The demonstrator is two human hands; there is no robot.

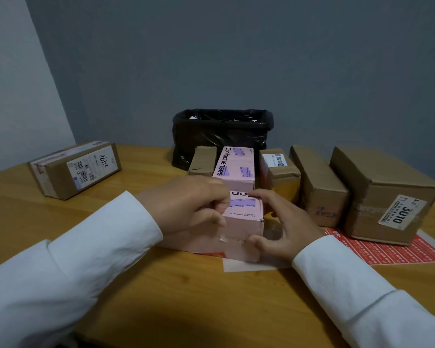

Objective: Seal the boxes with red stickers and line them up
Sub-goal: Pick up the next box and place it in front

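Between our hands sits the pink box (244,222): our left hand (186,204) curls around its left side, our right hand (284,222) clasps its right corner, probably steadying it for sealing; the red sticker sheet (387,249) lies just right.

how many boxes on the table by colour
Brown cardboard boxes: 5
Pink boxes: 2, one in the row, one held by both hands
Total: 7
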